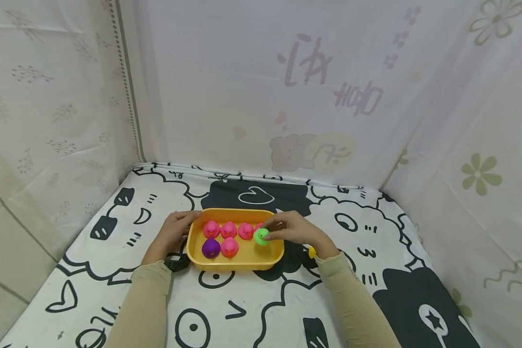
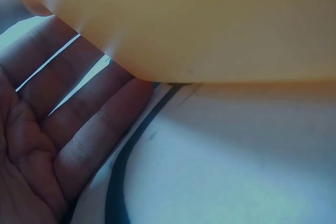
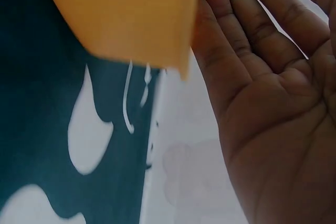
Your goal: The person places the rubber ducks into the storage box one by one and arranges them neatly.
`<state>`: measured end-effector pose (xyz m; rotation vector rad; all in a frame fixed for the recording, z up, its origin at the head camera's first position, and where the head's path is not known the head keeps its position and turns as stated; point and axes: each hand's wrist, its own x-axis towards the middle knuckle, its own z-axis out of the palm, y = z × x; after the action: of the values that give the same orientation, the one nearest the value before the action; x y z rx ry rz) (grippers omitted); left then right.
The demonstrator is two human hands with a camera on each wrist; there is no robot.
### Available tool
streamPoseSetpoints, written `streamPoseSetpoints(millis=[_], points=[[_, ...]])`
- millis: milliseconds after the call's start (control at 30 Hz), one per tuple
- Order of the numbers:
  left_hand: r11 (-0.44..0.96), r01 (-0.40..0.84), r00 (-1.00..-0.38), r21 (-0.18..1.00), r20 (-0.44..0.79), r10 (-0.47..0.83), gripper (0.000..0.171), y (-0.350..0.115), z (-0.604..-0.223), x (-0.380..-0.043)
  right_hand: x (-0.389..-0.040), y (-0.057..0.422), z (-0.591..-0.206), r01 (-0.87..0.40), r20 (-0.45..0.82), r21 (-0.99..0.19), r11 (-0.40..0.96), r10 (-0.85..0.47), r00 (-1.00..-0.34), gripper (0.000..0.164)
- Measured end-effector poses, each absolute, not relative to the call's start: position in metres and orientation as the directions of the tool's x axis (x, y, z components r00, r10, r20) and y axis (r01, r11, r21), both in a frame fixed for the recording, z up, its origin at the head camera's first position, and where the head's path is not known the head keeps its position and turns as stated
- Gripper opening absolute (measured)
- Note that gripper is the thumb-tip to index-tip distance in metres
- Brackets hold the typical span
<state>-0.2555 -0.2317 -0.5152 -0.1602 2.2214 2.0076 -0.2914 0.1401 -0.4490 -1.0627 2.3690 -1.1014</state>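
A yellow tray (image 1: pixel 248 263) lies on the patterned cloth, with several pink rubber ducks (image 1: pixel 211 229) and one purple duck (image 1: pixel 210 248) inside. My right hand (image 1: pixel 293 227) pinches a green rubber duck (image 1: pixel 260 237) between thumb and fingers over the tray's right part. Behind the green duck, one pink duck (image 1: pixel 258 225) is partly hidden. At the tray's left end, my left hand (image 1: pixel 176 229) rests against the outside. The left wrist view shows its nearly straight fingers (image 2: pixel 100 119) touching the tray wall (image 2: pixel 210 30). In the right wrist view, the tray's wall hides the green duck.
A black-and-white cartoon cloth (image 1: pixel 217 309) covers the surface under the tray. Pale printed curtains (image 1: pixel 226 87) hang behind and on both sides. A black band (image 1: pixel 177 262) is on the left wrist, and a small yellow piece (image 1: pixel 311 252) shows beside the right wrist.
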Motion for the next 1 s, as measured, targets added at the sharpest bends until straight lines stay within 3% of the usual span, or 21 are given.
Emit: streamPoseSetpoints(millis=[400, 1000], points=[[0.103, -0.182, -0.983, 0.978, -0.184, 0.017, 0.07, -0.232, -0.515, -0.255, -0.279, 0.103, -0.461, -0.599, 0.046, -0.686, 0.412, -0.798, -0.601, 0.031], [0.086, -0.17, -0.985, 0.982, -0.173, 0.022, 0.067, -0.233, -0.517, -0.257, -0.279, 0.093, -0.474, -0.618, 0.0, -0.602, 0.505, -0.774, -0.633, 0.03]])
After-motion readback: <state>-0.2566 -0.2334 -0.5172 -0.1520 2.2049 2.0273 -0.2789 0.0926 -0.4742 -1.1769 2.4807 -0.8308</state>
